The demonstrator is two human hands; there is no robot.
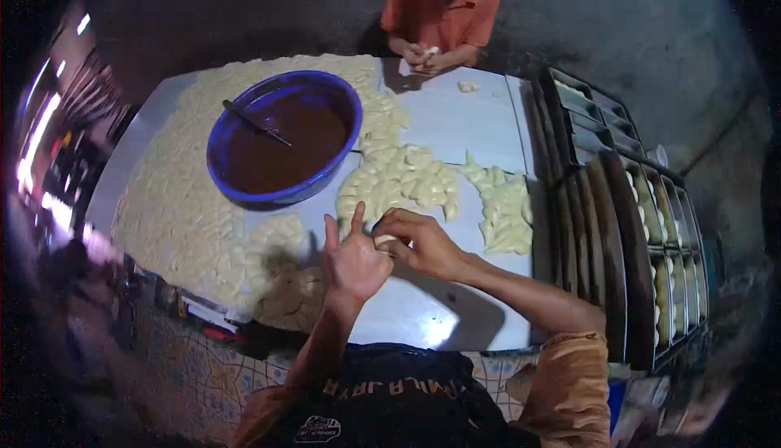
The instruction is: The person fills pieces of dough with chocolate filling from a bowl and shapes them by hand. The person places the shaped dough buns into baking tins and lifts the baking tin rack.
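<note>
A small pale piece of dough [387, 241] sits between my hands above the white table. My right hand [423, 243] is closed on it, with thumb and fingers pinched round it. My left hand [358, 263] is turned palm up just beside it. Its thumb and one finger stretch out apart, and its other fingers are partly hidden behind the dough and my right hand. Just beyond my hands lies a cluster of shaped dough pieces [399, 178]. Farther left stands a blue basin [213, 163] of brown filling [285, 135], a spoon-like utensil [252, 123] resting in it.
Flattened dough pieces [179, 212] cover the table's left side. Another dough cluster [504, 212] lies at right. Across the table [464, 123], a person in an orange shirt [443, 9] handles dough. Stacked trays [598, 228] and compartmented metal tins [671, 285] line the right edge.
</note>
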